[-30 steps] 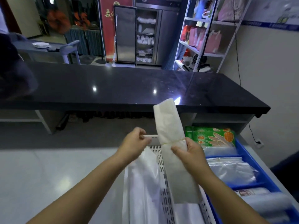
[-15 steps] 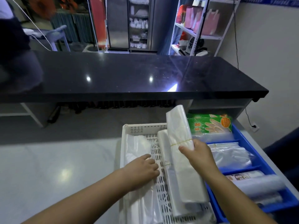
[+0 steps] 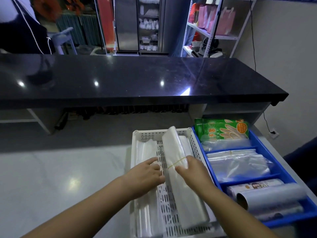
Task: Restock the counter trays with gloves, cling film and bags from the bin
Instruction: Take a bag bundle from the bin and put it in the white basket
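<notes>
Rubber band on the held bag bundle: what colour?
The rubber band is yellow, around the bag bundle the right hand holds; head view.

The slotted tray (image 3: 149, 135) is white, the divided tray (image 3: 262, 150) blue, the glove pack (image 3: 221, 130) green with an orange badge. The bag bundle (image 3: 173, 145) is milky clear, its rubber band (image 3: 176, 163) yellow, and the surface (image 3: 137, 78) glossy black.

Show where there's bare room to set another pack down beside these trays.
Free: the pale worktop left of the white tray, and the black counter beyond. Crowded: the white tray, where the right hand grips the bag bundle beside the left hand; the blue tray holds glove pack, clear bags, cling film rolls in its three compartments.
</notes>
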A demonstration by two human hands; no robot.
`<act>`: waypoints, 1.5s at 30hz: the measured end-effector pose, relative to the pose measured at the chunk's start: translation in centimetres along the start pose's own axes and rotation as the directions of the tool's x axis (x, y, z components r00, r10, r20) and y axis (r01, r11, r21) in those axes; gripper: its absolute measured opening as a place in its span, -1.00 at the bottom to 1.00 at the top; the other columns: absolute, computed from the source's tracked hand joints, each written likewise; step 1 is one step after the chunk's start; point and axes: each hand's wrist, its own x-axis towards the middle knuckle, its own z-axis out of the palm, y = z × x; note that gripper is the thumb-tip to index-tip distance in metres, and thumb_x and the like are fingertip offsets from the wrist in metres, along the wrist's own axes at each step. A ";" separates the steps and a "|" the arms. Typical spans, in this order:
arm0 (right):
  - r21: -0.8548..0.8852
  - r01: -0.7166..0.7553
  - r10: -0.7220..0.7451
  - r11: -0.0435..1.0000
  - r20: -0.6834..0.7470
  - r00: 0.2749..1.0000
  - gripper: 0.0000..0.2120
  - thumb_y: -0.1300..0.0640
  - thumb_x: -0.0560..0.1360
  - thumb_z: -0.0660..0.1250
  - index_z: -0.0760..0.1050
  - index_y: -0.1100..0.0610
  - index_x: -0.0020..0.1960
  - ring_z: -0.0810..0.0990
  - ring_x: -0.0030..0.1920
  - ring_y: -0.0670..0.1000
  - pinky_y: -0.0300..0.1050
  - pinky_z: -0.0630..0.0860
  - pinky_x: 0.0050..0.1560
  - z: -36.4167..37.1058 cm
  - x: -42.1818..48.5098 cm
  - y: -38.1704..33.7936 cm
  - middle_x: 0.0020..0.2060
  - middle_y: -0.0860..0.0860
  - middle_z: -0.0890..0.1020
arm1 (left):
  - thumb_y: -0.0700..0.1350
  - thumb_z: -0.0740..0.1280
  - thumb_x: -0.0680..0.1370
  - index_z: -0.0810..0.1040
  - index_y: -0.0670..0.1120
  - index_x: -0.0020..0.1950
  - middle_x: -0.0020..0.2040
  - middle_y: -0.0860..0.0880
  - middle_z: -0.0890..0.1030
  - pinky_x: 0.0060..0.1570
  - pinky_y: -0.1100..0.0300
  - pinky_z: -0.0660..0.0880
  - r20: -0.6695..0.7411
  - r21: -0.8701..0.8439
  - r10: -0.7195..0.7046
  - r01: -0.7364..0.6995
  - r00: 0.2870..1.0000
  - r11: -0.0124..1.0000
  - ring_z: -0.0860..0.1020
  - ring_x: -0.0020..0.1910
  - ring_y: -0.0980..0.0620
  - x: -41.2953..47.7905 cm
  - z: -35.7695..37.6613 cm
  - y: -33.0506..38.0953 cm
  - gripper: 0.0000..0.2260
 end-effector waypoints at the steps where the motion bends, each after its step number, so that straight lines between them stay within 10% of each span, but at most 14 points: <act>1: -0.002 0.001 -0.001 1.000 0.015 1.000 -0.88 -0.02 0.43 0.32 0.45 0.01 -0.11 0.56 -0.26 -0.05 -0.11 0.53 -0.29 0.5 -0.2 -0.2 -0.25 -0.06 0.57 | -0.15 0.38 0.45 0.58 0.08 0.00 -0.08 0.11 0.65 0.46 0.04 0.15 -0.027 0.028 0.012 -0.011 1.000 1.000 0.56 0.01 0.06 -0.3 -0.4 -0.2 -0.82; 5: 0.053 0.022 -0.025 0.998 0.054 0.998 -0.79 -0.01 0.44 0.32 0.46 0.07 0.02 0.57 -0.12 0.03 -0.14 0.43 -0.24 2.7 -0.7 -1.4 -0.13 -0.01 0.60 | -0.11 0.47 0.27 0.57 0.09 -0.33 -0.37 0.16 0.54 0.15 0.20 0.49 -0.001 0.076 0.014 -0.014 1.000 0.997 0.51 -0.26 0.08 -1.8 -1.0 -0.6 -0.88; 20: -0.191 0.130 -0.118 0.973 0.073 0.990 -0.74 0.13 0.52 0.21 0.38 0.02 0.21 0.57 -0.05 0.03 -0.08 0.51 -0.09 2.8 -1.8 -1.0 -0.01 -0.01 0.59 | -0.15 0.43 0.25 0.60 0.10 -0.35 -0.44 0.13 0.54 0.28 0.07 0.42 0.120 0.250 -0.033 0.002 0.992 0.968 0.52 -0.26 0.09 -1.5 -1.8 -0.9 -0.87; 30: -0.088 -0.024 -0.006 0.996 -0.329 0.944 -0.86 0.10 0.52 0.26 0.55 -0.02 0.04 0.51 -0.25 -0.06 -0.30 0.30 -0.41 -3.8 -0.7 1.5 -0.18 -0.05 0.66 | -0.24 0.27 0.49 0.64 -0.02 -0.10 -0.17 0.01 0.65 0.38 -0.03 0.20 -0.034 0.209 0.081 -0.072 0.996 0.975 0.46 -0.05 -0.06 6.2 -4.2 1.4 -0.81; 41: -0.063 -0.072 0.048 0.995 -0.326 0.944 -0.87 0.10 0.50 0.25 0.55 -0.02 -0.01 0.57 -0.21 0.00 -0.13 0.49 -0.26 -4.8 -1.6 3.6 -0.22 -0.05 0.65 | -0.27 0.19 0.50 0.47 -0.10 0.18 0.18 -0.12 0.51 0.47 -0.06 0.08 -0.070 0.116 -0.010 0.018 0.997 0.993 0.41 0.25 -0.15 8.0 -0.4 2.2 -0.72; 45: -0.102 -0.047 0.016 0.994 -0.285 0.958 -0.85 0.10 0.50 0.25 0.55 -0.02 0.03 0.59 -0.16 0.04 -0.11 0.47 -0.23 -4.2 -1.8 3.4 -0.19 -0.03 0.66 | -0.24 0.22 0.50 0.21 -0.08 0.45 0.52 -0.16 0.17 0.46 -0.18 -0.08 -0.096 -0.141 -0.252 0.238 0.963 0.961 0.11 0.50 -0.11 6.7 0.9 2.3 -0.48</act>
